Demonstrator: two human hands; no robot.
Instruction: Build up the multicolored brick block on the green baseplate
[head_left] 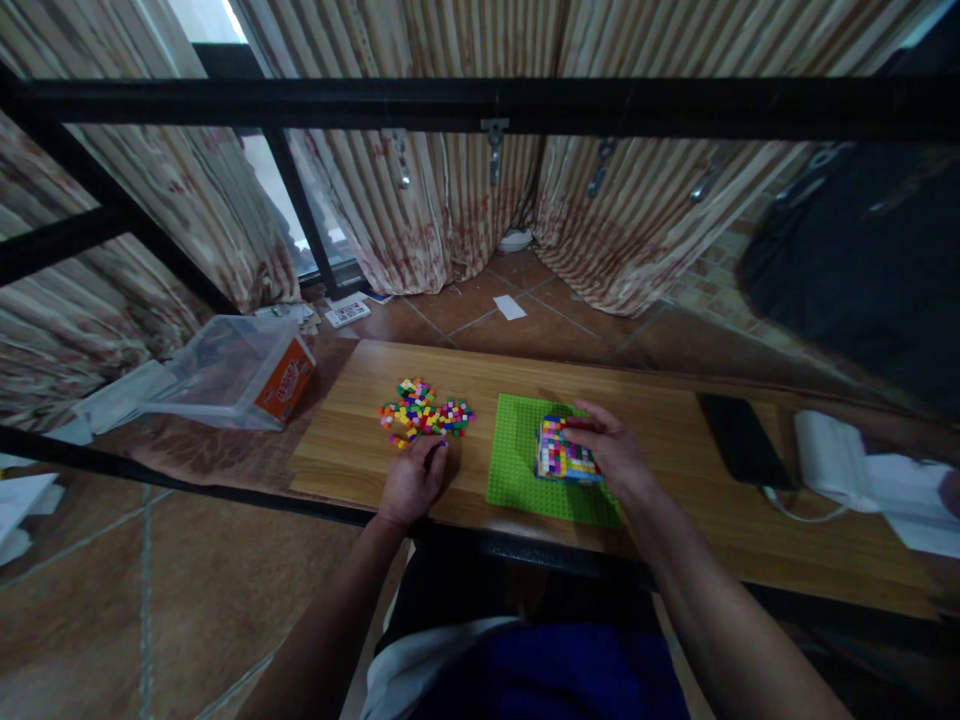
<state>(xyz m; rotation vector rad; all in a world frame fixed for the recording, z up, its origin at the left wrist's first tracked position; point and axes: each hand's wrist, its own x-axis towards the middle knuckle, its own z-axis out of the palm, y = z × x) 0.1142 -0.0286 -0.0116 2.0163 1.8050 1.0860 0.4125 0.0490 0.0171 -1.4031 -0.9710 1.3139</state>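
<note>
A heap of small colourful toy bricks lies on the table's left half. My left hand rests at the near edge of this heap with its fingers curled together; whatever they pinch is too small to make out. On a green studded baseplate sits a low block of toy bricks with a many-coloured top. My right hand grips this block from its right side, the thumb over the top and the other fingers towards the far edge. The hand hides the block's right end.
The wooden table also bears a black phone and a white device with a cable on the right. A clear plastic box with an orange label stands at the left. A black metal bar crosses above the table's far side.
</note>
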